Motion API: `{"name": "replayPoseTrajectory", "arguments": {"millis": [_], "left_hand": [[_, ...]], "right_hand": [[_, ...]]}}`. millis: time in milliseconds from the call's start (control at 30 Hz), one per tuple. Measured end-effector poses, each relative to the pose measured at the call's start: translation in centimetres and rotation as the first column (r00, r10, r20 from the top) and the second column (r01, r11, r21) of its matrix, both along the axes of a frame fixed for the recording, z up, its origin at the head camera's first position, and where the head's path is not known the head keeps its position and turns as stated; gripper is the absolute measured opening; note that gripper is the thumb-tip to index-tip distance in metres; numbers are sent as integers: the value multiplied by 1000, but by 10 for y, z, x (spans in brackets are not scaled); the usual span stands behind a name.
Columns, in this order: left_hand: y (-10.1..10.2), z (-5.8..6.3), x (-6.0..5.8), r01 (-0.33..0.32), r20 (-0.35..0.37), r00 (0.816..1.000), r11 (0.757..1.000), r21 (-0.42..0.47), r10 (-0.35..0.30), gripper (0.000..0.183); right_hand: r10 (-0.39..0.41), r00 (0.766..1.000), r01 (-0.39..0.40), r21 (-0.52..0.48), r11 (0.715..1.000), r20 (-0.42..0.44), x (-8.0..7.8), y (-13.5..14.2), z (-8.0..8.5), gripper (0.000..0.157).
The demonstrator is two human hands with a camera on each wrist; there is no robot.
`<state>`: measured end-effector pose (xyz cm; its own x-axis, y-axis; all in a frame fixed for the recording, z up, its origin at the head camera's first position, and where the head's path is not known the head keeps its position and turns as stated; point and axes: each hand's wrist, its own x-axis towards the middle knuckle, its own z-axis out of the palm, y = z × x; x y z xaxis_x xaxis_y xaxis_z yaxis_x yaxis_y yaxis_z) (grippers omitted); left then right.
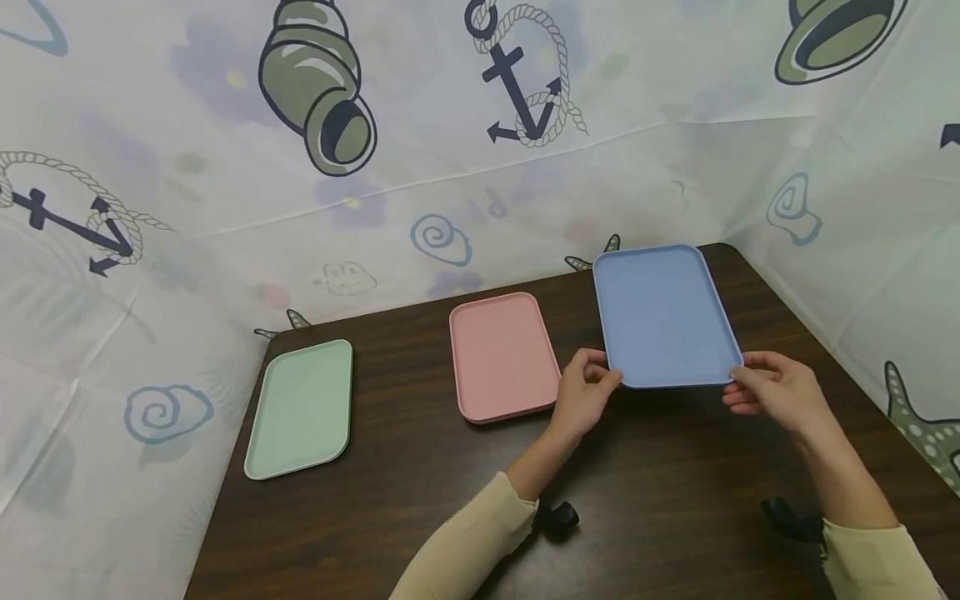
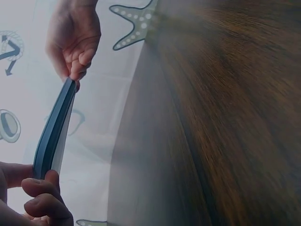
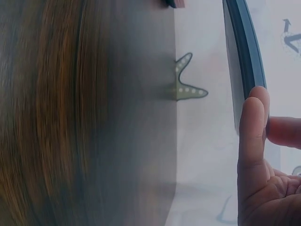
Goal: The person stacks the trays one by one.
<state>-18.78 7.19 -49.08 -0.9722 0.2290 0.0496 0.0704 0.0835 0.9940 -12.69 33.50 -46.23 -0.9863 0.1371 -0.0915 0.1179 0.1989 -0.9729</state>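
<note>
A blue rectangular tray (image 1: pixel 667 317) is held above the right part of the table by both hands. My left hand (image 1: pixel 581 392) pinches its near left corner, thumb on top and fingers beneath. At the near right corner, my right hand (image 1: pixel 780 392) pinches the rim the same way. Both wrist views show the tray edge-on, raised off the wood; the left wrist view has its dark side edge (image 2: pixel 54 129) between thumb and fingers. Just left of the left hand lies a pink tray (image 1: pixel 504 357) on the table. Farther left lies a light green tray (image 1: pixel 302 408).
The dark wood table (image 1: pixel 405 500) carries the pink and green trays, set apart from each other. A pale printed cloth (image 1: pixel 420 150) with anchors, shells and starfish hangs behind the table and along its sides. Black straps are at both wrists.
</note>
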Motion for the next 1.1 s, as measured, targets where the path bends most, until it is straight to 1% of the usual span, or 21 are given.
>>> {"name": "replayPoseTrajectory", "arguments": {"millis": [167,333,533,600,767,833,933,1100], "left_hand": [[-14,1,5,-14,14,1000,1000,21,14,28],[-26,3,9,-23,19,1000,999,35,23,28],[-41,9,11,-28,3,1000,1000,7,28,31],[-46,15,12,-20,15,1000,1000,12,20,32],[-58,38,21,2,42,999,998,58,-4,31],[-63,45,24,1,46,999,998,69,-4,30],[-70,45,25,1,58,998,997,78,-5,30],[-82,42,26,-3,80,997,996,90,-4,31]], "right_hand": [[25,1000,-25,2,1000,7,-1,-11,-1,45],[49,999,-49,-21,999,22,-2,-21,-2,46],[75,997,-74,-33,997,26,-5,-33,-1,46],[80,996,-80,-34,996,26,-7,-37,1,46],[94,995,-94,-25,995,30,-10,-45,3,47],[106,994,-105,-29,994,27,-11,-49,4,46],[119,993,-119,-37,992,25,-13,-54,5,45],[153,988,-151,-55,987,33,-17,-64,5,45]]}}
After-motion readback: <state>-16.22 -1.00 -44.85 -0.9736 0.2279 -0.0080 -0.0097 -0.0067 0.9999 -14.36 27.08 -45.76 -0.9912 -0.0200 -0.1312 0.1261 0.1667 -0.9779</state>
